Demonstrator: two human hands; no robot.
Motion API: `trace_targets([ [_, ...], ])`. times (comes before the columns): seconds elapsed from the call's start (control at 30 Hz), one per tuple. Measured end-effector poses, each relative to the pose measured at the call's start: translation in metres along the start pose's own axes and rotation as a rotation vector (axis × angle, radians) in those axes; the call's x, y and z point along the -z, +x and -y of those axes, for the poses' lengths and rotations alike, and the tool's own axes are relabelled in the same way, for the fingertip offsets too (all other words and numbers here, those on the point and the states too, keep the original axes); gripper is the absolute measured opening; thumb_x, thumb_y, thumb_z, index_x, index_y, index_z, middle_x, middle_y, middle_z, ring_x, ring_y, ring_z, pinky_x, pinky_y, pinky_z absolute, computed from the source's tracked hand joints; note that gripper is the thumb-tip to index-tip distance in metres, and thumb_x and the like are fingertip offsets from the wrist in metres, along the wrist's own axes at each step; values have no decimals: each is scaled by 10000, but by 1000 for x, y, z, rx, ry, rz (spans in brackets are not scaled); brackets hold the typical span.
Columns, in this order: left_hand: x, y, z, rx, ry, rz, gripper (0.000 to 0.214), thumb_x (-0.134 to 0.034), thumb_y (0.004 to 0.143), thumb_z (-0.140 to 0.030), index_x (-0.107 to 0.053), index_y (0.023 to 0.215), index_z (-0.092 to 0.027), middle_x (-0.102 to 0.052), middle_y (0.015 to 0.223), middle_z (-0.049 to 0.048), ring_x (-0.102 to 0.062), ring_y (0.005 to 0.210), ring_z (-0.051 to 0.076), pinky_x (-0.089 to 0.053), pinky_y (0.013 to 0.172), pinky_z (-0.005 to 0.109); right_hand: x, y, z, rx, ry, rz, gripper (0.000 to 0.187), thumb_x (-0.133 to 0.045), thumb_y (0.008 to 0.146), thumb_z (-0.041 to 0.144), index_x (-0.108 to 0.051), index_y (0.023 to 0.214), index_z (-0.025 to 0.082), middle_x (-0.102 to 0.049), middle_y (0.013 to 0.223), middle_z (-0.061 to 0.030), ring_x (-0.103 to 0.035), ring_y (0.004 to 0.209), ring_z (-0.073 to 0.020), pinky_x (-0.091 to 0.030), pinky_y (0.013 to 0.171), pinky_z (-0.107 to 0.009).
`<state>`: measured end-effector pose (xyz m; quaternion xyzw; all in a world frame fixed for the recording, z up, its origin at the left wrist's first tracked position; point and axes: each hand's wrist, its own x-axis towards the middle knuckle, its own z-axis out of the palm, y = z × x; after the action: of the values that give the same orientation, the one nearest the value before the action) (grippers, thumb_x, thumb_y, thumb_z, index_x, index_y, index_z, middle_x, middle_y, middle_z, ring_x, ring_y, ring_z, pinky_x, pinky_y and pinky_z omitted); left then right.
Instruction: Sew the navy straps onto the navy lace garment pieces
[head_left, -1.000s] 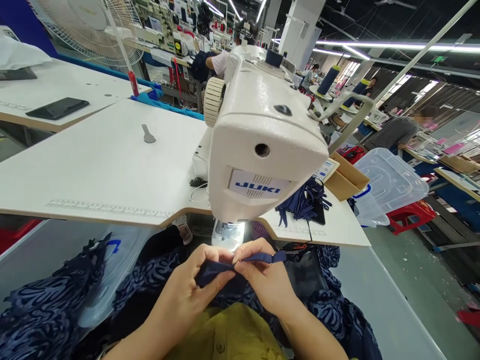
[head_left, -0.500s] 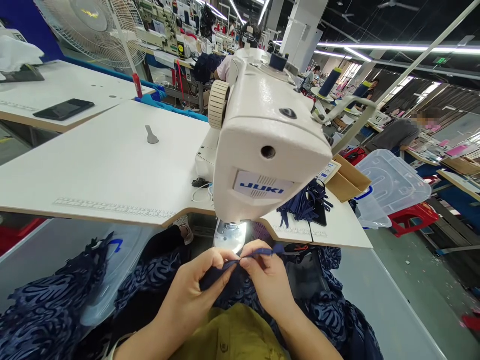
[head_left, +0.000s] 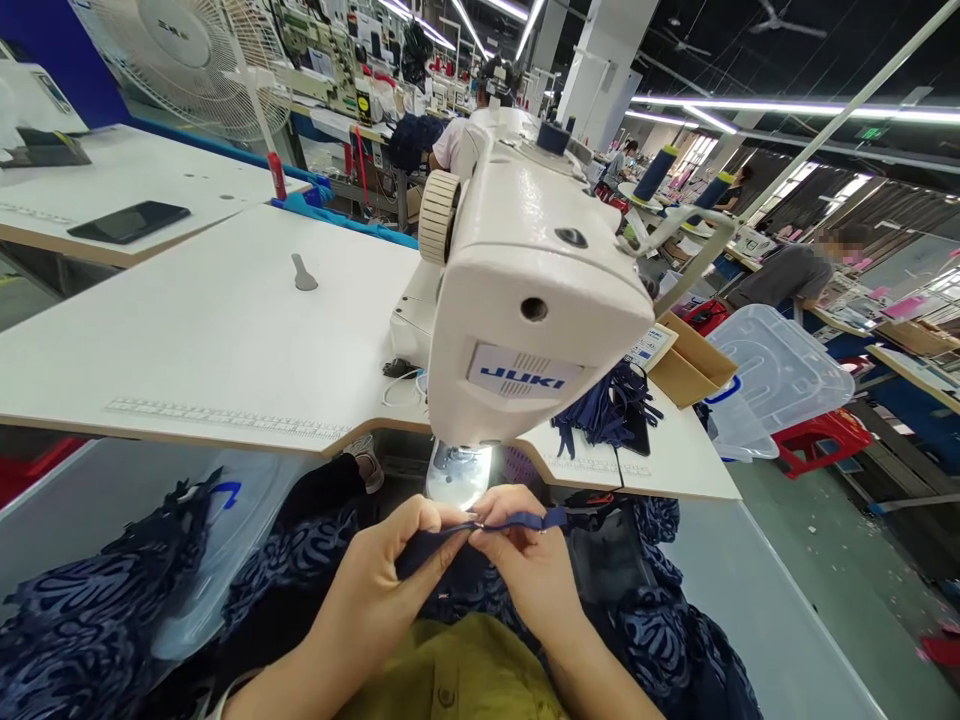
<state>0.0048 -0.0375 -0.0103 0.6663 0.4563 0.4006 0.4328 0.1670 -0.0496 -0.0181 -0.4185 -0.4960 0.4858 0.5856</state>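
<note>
The left hand [head_left: 382, 585] is clenched on the wider, dark end of a navy strap [head_left: 517, 521], thumb on top and fingers beneath. The right hand [head_left: 532, 575] pinches the same strap between thumb and forefinger. The fingertips of both hands touch at the middle. The strap's free end points right, past the right thumb. The strap sits just below and in front of the lit needle area [head_left: 457, 472] of the machine [head_left: 525, 280], over patterned navy cloth [head_left: 90, 620] on the lap.

Judged procedure for this step:
- Keep the strap flat and untwisted between the two pinches.
- Keep the edges level where the fingertips meet.
- Keep fingertips clear of the needle area while aligning.

Beyond the hands, the worktop [head_left: 210, 330] carries the machine and, to its right, a loose pile of navy straps [head_left: 604, 405] beside a cardboard box [head_left: 694, 365]. A clear bin [head_left: 780, 365] stands further right.

Not determinable:
- The machine head hides the needle and presser foot.
- The fingers cover the join, so it cannot be told whether the strap is folded or is two layers.
- A small metal part may sit at the pinch; it is too small to confirm.
- The forearms are cut off at the lower edge.
</note>
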Motion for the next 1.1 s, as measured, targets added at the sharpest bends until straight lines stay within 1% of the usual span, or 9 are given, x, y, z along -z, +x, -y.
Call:
trace_targets([
  [0.1, -3, -1, 2, -134, 66, -54, 215, -586, 850, -287, -454, 693, -221, -723, 891, -51, -669, 790, 99, -523, 720, 155, 0, -4, -4, 91, -109, -19, 150, -685, 803, 119, -626, 815, 256, -651, 872, 25, -617, 865, -142, -480, 787, -264],
  [0.27, -3, -7, 8, -312, 168, -67, 172, -534, 881, -190, -420, 758, -231, -704, 987, -44, -671, 851, 69, -507, 769, 129, 2, -5, -11, 240, -212, 3, 206, -642, 824, 75, -604, 870, 272, -645, 879, 28, -600, 844, -144, -477, 778, -284],
  [0.6, 0, -5, 8, -440, 276, -88, 212, -510, 881, -133, -384, 739, -227, -676, 993, -6, -643, 928, 92, -506, 806, 184, 7, -6, -17, 358, -242, 68, 260, -595, 821, 38, -543, 914, 275, -623, 879, 14, -577, 833, -149, -469, 768, -292],
  [0.73, -2, -5, 4, -361, 195, -71, 207, -526, 876, -173, -397, 724, -228, -687, 908, -34, -655, 815, 82, -515, 725, 157, 9, -8, -11, 274, -345, 83, 184, -582, 848, 95, -564, 906, 269, -604, 876, 13, -569, 819, -142, -454, 749, -268],
  [0.87, -7, -6, 5, -90, 119, -53, 138, -546, 873, -348, -495, 806, -239, -661, 783, -41, -641, 679, 101, -521, 610, 174, 9, -3, -2, 19, -422, 91, 61, -573, 871, 199, -566, 921, 233, -589, 857, 2, -549, 740, -134, -435, 674, -248],
  [0.93, -9, -5, 11, 77, 97, -55, 218, -559, 851, -440, -510, 925, -241, -646, 754, -37, -641, 643, 122, -521, 555, 198, 8, 4, 0, -61, -481, 49, 31, -576, 859, 225, -545, 856, 217, -560, 788, 15, -519, 702, -132, -420, 655, -247],
  [1.0, -7, -5, 18, 184, 108, -110, 360, -566, 835, -495, -485, 1075, -239, -648, 787, -23, -654, 662, 144, -536, 554, 227, 6, 14, 1, -68, -562, 0, 70, -577, 836, 218, -522, 793, 212, -506, 720, 33, -485, 678, -130, -401, 648, -246],
  [1.03, -5, -5, 22, 179, 153, -171, 431, -569, 830, -508, -468, 1147, -234, -646, 817, -8, -657, 687, 155, -549, 580, 250, 4, 19, 2, -56, -593, -15, 74, -575, 827, 209, -516, 782, 211, -484, 705, 38, -472, 671, -128, -394, 647, -244],
  [1.1, 0, -4, 27, 33, 334, -359, 532, -597, 819, -500, -455, 1247, -218, -627, 921, 39, -648, 773, 178, -564, 680, 305, 2, 27, 2, -35, -622, -24, 62, -565, 818, 195, -511, 791, 211, -463, 703, 43, -462, 668, -127, -389, 645, -241],
])
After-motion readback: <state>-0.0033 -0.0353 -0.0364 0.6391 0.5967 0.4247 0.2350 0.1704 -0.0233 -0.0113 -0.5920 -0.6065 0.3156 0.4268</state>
